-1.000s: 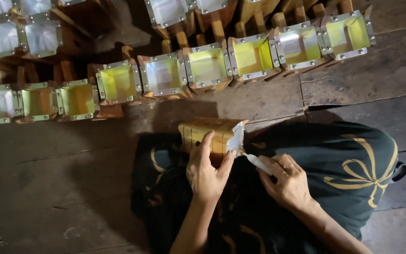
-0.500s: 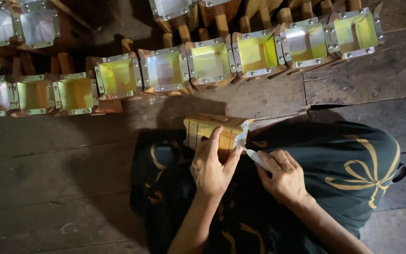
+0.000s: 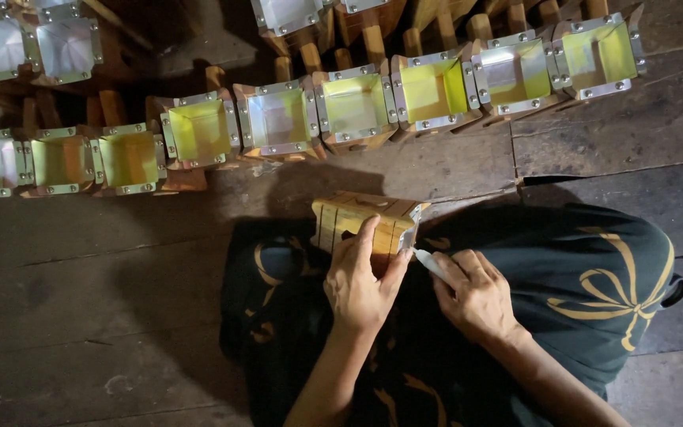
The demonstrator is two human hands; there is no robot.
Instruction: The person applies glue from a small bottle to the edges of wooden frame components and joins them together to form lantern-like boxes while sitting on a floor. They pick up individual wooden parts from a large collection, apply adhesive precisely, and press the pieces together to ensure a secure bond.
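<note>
Fingers of the left hand (image 3: 361,289) clamp the small yellow-paned wooden box (image 3: 361,223) on the lap; right hand (image 3: 476,296), just beside, pinches a thin white stick (image 3: 430,263) at the box's metal-edged right end.

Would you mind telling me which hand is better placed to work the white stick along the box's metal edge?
Probably the right hand: it holds the white stick with its tip at the box edge, while the left hand steadies the box.

Dark, worn wooden floor planks (image 3: 104,316) carry rows of metal-rimmed wooden box frames (image 3: 278,119) in dim light.
</note>
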